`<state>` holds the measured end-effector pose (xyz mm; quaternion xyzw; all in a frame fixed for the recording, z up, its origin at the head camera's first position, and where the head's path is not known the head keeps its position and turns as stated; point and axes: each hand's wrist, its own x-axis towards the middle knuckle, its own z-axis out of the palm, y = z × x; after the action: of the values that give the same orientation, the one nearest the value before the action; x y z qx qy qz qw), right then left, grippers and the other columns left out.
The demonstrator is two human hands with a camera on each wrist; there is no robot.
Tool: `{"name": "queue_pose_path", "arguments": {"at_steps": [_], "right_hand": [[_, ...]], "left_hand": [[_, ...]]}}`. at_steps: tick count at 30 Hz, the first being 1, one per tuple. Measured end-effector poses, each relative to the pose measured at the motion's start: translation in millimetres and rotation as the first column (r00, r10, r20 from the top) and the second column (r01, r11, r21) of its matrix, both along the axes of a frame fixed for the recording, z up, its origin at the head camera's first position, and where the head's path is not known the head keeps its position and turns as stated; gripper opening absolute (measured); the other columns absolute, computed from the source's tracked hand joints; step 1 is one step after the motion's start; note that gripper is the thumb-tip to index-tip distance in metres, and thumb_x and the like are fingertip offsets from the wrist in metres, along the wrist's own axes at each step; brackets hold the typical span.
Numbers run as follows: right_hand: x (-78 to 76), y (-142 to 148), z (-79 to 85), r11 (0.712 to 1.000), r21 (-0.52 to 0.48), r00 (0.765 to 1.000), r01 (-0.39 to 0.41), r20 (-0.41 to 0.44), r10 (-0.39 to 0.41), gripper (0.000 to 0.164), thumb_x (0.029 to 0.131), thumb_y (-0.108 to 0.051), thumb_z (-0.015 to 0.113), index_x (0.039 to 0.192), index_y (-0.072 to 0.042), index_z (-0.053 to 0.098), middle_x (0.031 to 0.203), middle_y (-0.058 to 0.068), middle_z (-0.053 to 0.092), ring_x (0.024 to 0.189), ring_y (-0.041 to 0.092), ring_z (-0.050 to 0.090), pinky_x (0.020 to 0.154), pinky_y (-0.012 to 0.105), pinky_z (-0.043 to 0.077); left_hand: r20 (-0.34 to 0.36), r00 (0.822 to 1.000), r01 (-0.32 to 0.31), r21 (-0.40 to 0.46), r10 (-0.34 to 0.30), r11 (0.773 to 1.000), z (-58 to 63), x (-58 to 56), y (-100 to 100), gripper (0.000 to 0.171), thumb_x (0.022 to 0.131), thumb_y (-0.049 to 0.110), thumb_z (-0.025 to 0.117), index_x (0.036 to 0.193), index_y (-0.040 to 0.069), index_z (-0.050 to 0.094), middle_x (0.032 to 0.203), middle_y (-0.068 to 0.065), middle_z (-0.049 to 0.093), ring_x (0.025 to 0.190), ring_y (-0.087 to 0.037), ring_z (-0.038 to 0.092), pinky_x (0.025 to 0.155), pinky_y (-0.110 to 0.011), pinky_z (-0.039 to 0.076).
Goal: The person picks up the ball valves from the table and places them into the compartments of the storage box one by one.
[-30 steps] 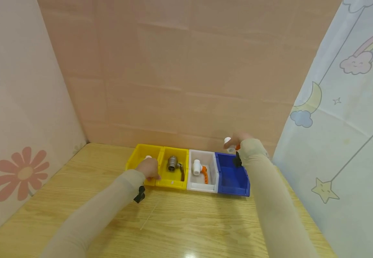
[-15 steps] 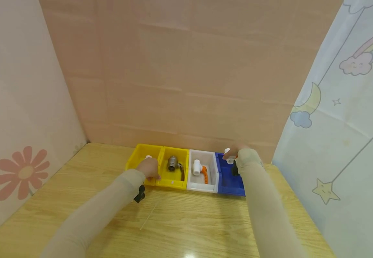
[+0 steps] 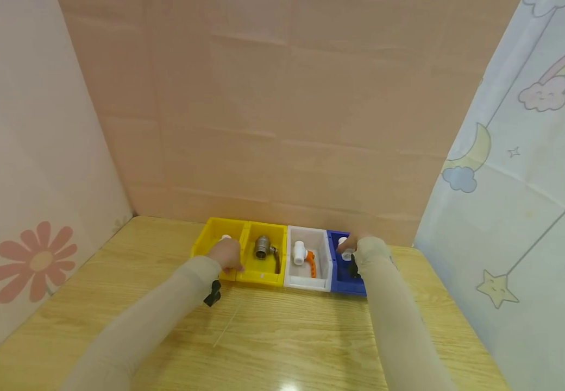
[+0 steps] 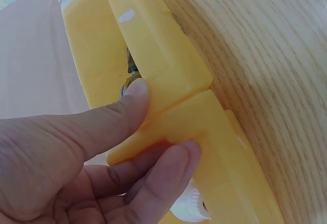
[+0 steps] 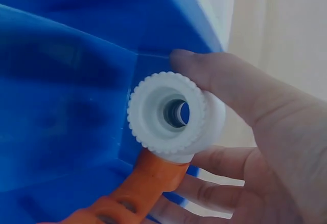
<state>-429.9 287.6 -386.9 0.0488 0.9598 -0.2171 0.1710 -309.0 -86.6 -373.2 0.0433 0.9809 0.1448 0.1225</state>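
My right hand holds a white plastic ball valve with an orange handle, thumb along the valve body. The valve is within the blue bin; whether it touches the floor I cannot tell. At the left, my left hand pinches the adjoining walls of the left yellow bin and right yellow bin, its thumb over the right one. A white ribbed part lies in the left yellow bin, mostly hidden by the fingers. A metal ball valve lies in the right yellow bin.
Between the yellow and blue bins stands a white bin with another orange-handled white valve. The bins form a row on the wooden table, near the pinkish backdrop. A thin pale strip lies in front.
My right hand has lowered the white ball valve from above the blue bin's back edge down into that bin. The left hand stays where it was on the yellow bins.
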Motion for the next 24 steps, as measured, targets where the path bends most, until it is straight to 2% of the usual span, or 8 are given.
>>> {"name": "queue_pose_path", "arguments": {"at_steps": [3, 7, 12, 17, 24], "right_hand": [[0.7, -1.3, -3.3, 0.999, 0.012, 0.998, -0.038, -0.048, 0.039, 0.073, 0.061, -0.038, 0.089, 0.115, 0.004, 0.062, 0.107, 0.019, 0.065, 0.084, 0.03, 0.062, 0.064, 0.037, 0.054], [12.9, -11.8, 2.3, 0.999, -0.003, 0.997, -0.038, -0.075, 0.038, 0.056, 0.066, -0.027, 0.085, 0.107, 0.006, 0.064, 0.095, 0.016, 0.065, 0.076, 0.026, 0.061, 0.059, 0.033, 0.053], [22.2, -19.6, 3.6, 0.993, 0.091, 0.993, -0.079, -0.075, 0.086, 0.035, 0.074, -0.028, 0.078, 0.087, 0.002, 0.066, 0.076, 0.009, 0.063, 0.066, 0.02, 0.057, 0.053, 0.027, 0.048], [25.1, -21.5, 0.5, 0.983, 0.153, 0.991, -0.099, -0.079, 0.112, 0.031, 0.077, -0.031, 0.075, 0.078, -0.002, 0.065, 0.067, 0.004, 0.06, 0.059, 0.016, 0.054, 0.051, 0.025, 0.045], [20.2, -18.5, -14.2, 0.99, 0.119, 0.992, -0.078, -0.091, 0.089, 0.03, 0.079, -0.03, 0.071, 0.082, -0.001, 0.066, 0.071, 0.007, 0.063, 0.062, 0.019, 0.057, 0.052, 0.028, 0.046]], "left_hand": [[0.005, 1.0, -0.008, 0.001, 0.008, 1.0, -1.5, -1.3, -0.1, 0.035, 0.077, 0.026, 0.082, 0.096, 0.0, 0.067, 0.083, -0.008, 0.059, 0.061, -0.018, 0.065, 0.051, -0.021, 0.051], [0.004, 1.0, -0.014, 0.0, 0.014, 1.0, -1.7, -1.8, 0.5, 0.034, 0.078, 0.026, 0.082, 0.094, 0.0, 0.067, 0.083, -0.008, 0.06, 0.06, -0.018, 0.066, 0.051, -0.021, 0.051], [0.006, 1.0, -0.013, -0.002, 0.013, 1.0, -1.1, -1.0, 1.9, 0.034, 0.078, 0.025, 0.082, 0.095, 0.0, 0.067, 0.083, -0.009, 0.06, 0.061, -0.019, 0.067, 0.05, -0.022, 0.051], [0.004, 1.0, -0.019, -0.005, 0.019, 1.0, -0.2, 0.1, 2.7, 0.033, 0.078, 0.024, 0.082, 0.094, 0.0, 0.067, 0.084, -0.009, 0.06, 0.062, -0.02, 0.067, 0.051, -0.022, 0.051], [-0.009, 1.0, -0.006, -0.013, 0.006, 1.0, 1.7, 0.5, 2.5, 0.03, 0.078, 0.024, 0.082, 0.086, 0.001, 0.066, 0.078, -0.007, 0.06, 0.062, -0.021, 0.068, 0.05, -0.022, 0.051]]}}
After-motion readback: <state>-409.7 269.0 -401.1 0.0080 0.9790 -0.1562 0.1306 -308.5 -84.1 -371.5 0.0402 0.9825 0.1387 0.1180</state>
